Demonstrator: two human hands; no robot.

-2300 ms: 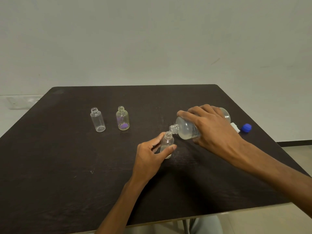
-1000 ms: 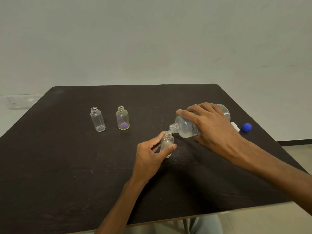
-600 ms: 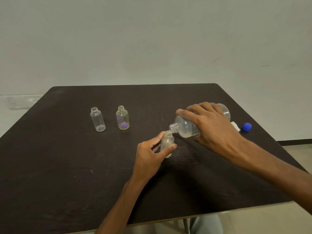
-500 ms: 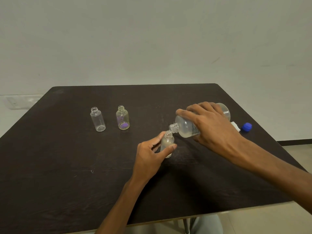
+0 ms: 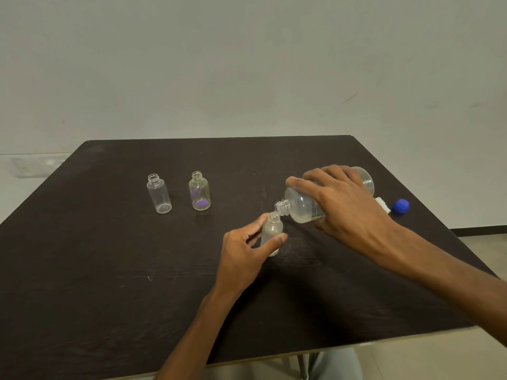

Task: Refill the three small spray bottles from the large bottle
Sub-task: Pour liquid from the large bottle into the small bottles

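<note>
The right hand [image 5: 345, 207] is clamped on the belly of the tilted big bottle [image 5: 300, 205], which looks light, smooth and a bit slippery, its neck over the small bottle [image 5: 271, 233] that the left hand [image 5: 241, 256] pinches at mid-table [image 5: 109, 270].

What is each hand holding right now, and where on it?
Left hand pinches the small clear plastic bottle around its body; right hand grips the large translucent bottle around its body.
</note>
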